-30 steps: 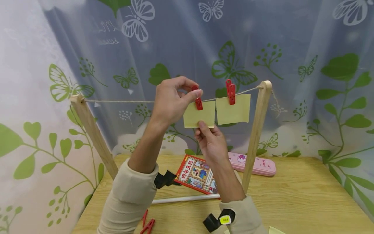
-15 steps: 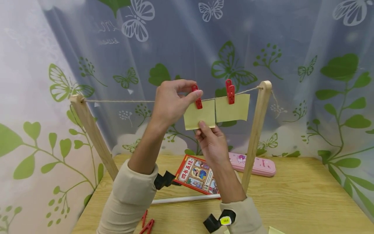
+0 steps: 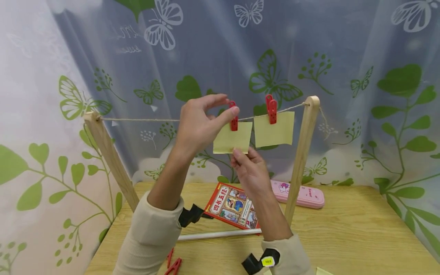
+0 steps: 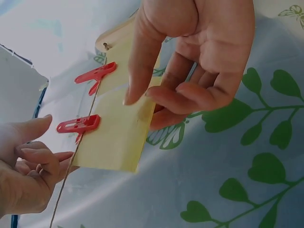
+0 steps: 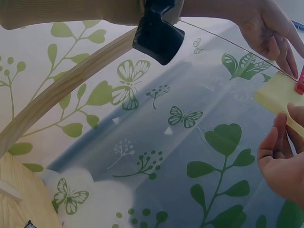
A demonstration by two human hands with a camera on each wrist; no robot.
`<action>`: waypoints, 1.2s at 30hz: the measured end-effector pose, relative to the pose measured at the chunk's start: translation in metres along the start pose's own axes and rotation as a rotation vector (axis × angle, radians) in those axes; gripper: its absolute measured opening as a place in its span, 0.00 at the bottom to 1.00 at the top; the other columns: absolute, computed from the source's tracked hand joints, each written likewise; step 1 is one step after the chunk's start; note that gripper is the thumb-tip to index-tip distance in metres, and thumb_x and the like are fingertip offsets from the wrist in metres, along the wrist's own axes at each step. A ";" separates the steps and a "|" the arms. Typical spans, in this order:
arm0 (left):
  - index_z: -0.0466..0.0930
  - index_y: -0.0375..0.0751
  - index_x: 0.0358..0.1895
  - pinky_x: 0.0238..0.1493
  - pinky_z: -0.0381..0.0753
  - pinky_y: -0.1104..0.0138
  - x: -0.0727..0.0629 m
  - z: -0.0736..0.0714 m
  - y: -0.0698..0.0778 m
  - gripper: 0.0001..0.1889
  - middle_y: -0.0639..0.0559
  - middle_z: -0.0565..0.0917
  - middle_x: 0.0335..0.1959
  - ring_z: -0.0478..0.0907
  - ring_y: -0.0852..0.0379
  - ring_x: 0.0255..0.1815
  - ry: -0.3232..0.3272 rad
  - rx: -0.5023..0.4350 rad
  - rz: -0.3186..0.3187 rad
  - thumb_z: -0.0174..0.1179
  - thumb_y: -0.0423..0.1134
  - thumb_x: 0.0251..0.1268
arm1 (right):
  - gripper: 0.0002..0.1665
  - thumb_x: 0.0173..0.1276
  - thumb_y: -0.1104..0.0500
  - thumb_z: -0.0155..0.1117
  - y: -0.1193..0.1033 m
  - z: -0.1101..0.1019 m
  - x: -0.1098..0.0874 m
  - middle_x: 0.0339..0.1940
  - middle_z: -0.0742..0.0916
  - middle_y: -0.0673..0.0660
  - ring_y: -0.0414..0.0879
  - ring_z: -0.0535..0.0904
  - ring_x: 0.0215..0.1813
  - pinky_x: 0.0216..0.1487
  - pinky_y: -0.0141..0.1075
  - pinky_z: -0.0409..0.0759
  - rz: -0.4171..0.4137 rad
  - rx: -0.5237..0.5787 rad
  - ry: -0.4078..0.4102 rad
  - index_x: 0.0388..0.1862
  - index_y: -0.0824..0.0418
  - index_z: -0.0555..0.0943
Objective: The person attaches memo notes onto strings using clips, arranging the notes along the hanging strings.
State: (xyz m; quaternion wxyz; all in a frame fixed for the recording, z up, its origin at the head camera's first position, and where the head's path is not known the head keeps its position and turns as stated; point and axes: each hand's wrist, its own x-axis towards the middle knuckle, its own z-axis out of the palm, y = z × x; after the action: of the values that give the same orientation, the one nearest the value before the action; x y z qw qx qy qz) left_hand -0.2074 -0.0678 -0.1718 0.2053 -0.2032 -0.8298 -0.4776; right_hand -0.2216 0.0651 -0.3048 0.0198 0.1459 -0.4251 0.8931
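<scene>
A: Where was the red clip (image 3: 234, 125) relative to us?
B: Right of our left hand (image 3: 199, 124), just beyond thumb and index. We had it on the rope (image 3: 141, 120), clamped over the top edge of the left yellow note (image 3: 228, 139).
A: Were we holding it?
B: No. Thumb overlapped it in the head view, but the left wrist view showed a gap. We had those fingers spread, nothing between them.
A: And our right hand (image 3: 252, 173)?
B: Farther from the clip, down at the note's lower edge, thumb in front. We couldn't tell whether it pinched the paper.
A: Axes?
B: Clip near upright, handles up, biting end down, across the rope. Note hung below, long side roughly along it.
</scene>
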 end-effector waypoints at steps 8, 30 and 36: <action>0.79 0.44 0.56 0.11 0.55 0.69 -0.017 -0.006 -0.012 0.19 0.52 0.86 0.44 0.56 0.60 0.07 0.110 -0.118 0.158 0.64 0.41 0.61 | 0.11 0.71 0.65 0.55 0.001 -0.025 -0.008 0.33 0.81 0.45 0.38 0.74 0.38 0.45 0.30 0.72 0.040 -0.076 -0.078 0.38 0.49 0.81; 0.85 0.45 0.38 0.20 0.74 0.72 -0.139 0.004 -0.153 0.08 0.55 0.83 0.23 0.70 0.68 0.16 0.034 -0.013 0.095 0.67 0.32 0.55 | 0.17 0.66 0.64 0.62 -0.031 -0.155 -0.101 0.38 0.86 0.42 0.34 0.81 0.37 0.36 0.32 0.80 0.126 -0.920 -0.221 0.50 0.74 0.77; 0.84 0.47 0.37 0.24 0.75 0.74 -0.172 0.007 -0.195 0.07 0.54 0.86 0.30 0.72 0.72 0.22 -0.114 0.112 -0.097 0.69 0.39 0.55 | 0.17 0.65 0.59 0.64 -0.032 -0.203 -0.121 0.39 0.87 0.49 0.29 0.78 0.37 0.34 0.30 0.79 0.191 -1.189 -0.198 0.48 0.69 0.81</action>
State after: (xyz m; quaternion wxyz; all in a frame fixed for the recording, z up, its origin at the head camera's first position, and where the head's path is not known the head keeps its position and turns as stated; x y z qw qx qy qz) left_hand -0.1691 -0.1758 -0.4054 0.1454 -0.1776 -0.8743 -0.4277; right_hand -0.1499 0.2517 -0.4352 -0.0220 0.1533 -0.8619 0.4829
